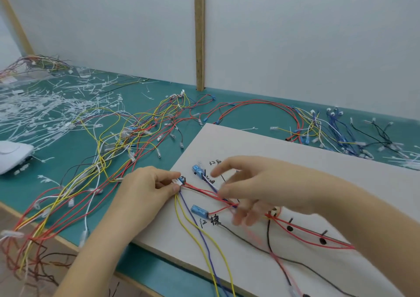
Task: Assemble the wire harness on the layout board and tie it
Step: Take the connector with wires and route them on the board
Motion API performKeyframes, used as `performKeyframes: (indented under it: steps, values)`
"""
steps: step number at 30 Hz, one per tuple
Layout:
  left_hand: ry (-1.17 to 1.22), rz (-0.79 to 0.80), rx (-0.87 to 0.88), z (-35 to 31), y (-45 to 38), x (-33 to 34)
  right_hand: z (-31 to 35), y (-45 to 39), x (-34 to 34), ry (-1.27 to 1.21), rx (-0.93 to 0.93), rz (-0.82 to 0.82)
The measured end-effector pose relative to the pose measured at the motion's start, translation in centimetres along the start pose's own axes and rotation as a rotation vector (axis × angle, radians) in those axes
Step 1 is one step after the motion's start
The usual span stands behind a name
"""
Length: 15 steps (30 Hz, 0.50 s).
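Left hand pinches a white connector on the board. Right hand hovers over red wires, fingers spread (gripping nothing).

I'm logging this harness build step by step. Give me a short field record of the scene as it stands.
surface: white layout board on a green table
left hand: pinches the white connector at the board's left edge
right hand: fingers spread, blurred, over the red wires; grip on anything unclear
loose stock: wire pile, cable ties
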<state>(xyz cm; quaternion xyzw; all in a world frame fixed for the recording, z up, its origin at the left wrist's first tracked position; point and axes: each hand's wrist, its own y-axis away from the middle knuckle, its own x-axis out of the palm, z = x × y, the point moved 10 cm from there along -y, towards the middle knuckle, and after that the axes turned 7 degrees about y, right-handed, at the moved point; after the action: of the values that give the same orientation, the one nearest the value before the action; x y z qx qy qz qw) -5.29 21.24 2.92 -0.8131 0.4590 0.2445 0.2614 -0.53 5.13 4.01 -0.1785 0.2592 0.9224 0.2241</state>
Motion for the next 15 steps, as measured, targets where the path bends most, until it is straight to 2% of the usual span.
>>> performKeyframes:
  steps: [2,5,9,15]
  values:
    - [0.044,-0.029,-0.003,0.0,0.2,-0.2,0.9,-2.1,1.7,-0.015,-0.033,0.000]
    - [0.074,-0.054,0.003,0.0,0.5,-0.4,1.4,-4.4,2.4,0.121,-0.056,-0.098]
    - [0.002,-0.041,0.006,0.0,0.3,-0.2,2.4,-5.5,1.6,0.474,-0.117,-0.241]
    - [-0.131,-0.028,0.071,-1.1,0.5,0.0,3.2,-5.5,1.9,0.656,-0.185,-0.337]
